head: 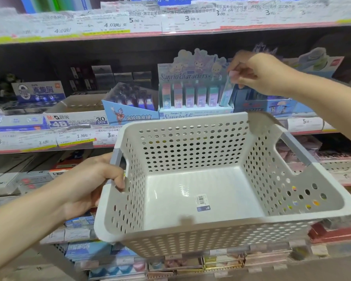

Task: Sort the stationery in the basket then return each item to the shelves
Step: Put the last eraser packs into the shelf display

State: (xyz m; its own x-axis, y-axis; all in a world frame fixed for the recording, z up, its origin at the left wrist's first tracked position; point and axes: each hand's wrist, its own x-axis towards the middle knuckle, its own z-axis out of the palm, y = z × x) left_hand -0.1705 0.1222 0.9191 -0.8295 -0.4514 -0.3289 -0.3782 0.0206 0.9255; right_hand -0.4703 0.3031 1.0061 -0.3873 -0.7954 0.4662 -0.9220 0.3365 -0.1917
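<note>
A white perforated basket [190, 151] hangs in front of the shelves, and only a barcode sticker [201, 200] shows on its floor. My left hand [89, 183] grips its grey left handle. My right hand [259, 74] pinches the top of a slim pastel eraser box [227, 90], which stands tilted at the right end of a row of like boxes in the Sanrio display carton [195, 94] on the middle shelf.
Left of the display stand a blue roller-eraser carton [130, 110] and an M&G 4B eraser box [75, 116]. Blue cartons [267, 104] sit to its right. Price-tag strips [49, 138] line the shelf edges. Lower shelves hold more packs and tape rolls.
</note>
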